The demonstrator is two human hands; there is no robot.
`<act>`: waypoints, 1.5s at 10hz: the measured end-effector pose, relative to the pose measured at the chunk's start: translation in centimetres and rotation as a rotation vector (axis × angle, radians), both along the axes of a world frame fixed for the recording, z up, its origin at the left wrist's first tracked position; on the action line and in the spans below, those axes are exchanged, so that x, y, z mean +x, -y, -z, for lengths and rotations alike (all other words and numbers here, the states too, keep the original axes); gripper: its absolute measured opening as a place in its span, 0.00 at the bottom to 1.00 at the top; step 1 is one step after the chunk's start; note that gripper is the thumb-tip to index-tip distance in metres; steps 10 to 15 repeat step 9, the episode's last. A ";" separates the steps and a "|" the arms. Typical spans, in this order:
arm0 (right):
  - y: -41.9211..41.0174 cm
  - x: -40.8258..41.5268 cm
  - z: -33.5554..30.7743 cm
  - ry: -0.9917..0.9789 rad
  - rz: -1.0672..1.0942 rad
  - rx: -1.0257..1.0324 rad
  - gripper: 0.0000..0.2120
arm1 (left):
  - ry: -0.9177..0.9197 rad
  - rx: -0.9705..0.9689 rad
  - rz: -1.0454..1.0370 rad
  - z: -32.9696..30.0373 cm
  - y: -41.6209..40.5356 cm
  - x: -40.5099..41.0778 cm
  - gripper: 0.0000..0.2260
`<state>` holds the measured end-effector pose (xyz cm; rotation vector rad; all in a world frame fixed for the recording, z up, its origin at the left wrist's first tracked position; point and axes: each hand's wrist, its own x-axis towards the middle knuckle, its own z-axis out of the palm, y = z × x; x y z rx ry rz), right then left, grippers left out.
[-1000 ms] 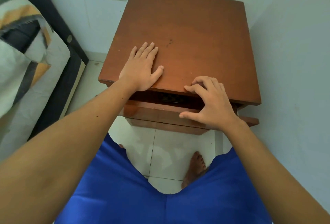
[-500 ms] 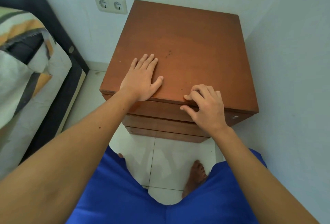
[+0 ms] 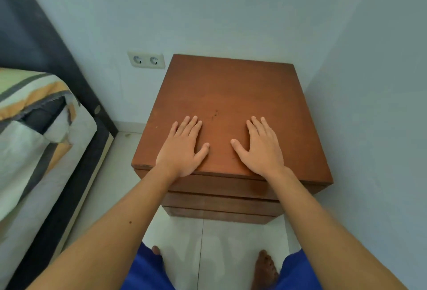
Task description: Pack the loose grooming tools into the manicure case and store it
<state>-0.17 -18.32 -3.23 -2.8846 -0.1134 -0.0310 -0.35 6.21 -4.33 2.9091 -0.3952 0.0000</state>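
Reddish-brown wood lies under both palms: the left hand (image 3: 183,148) and right hand (image 3: 260,148) rest flat and side by side on the nightstand (image 3: 231,86), each grip released, fingers straight, grasping nothing. Below the surface, the drawer fronts (image 3: 221,199) sit flush. The manicure case is out of sight. A double wall socket (image 3: 146,60) and a bed (image 3: 34,132) stand to the left.

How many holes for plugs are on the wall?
2. They sit side by side in one white wall socket plate, left of the wooden nightstand: one on the left, one on the right. More may hide behind the nightstand.
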 end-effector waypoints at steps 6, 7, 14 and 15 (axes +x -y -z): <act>-0.4 -0.1 -0.3 -0.047 -0.013 -0.093 0.39 | -0.017 0.019 0.004 -0.3 0.1 0.6 0.36; -0.2 -1.1 -0.8 -0.073 -0.043 -0.018 0.38 | 0.006 -0.017 0.010 -0.4 0.2 -0.6 0.34; 1.7 1.9 -13.3 -0.090 -0.225 -0.038 0.36 | 0.639 -0.144 0.055 -8.3 0.5 5.2 0.19; 1.7 1.9 -13.3 -0.090 -0.225 -0.038 0.36 | 0.639 -0.144 0.055 -8.3 0.5 5.2 0.19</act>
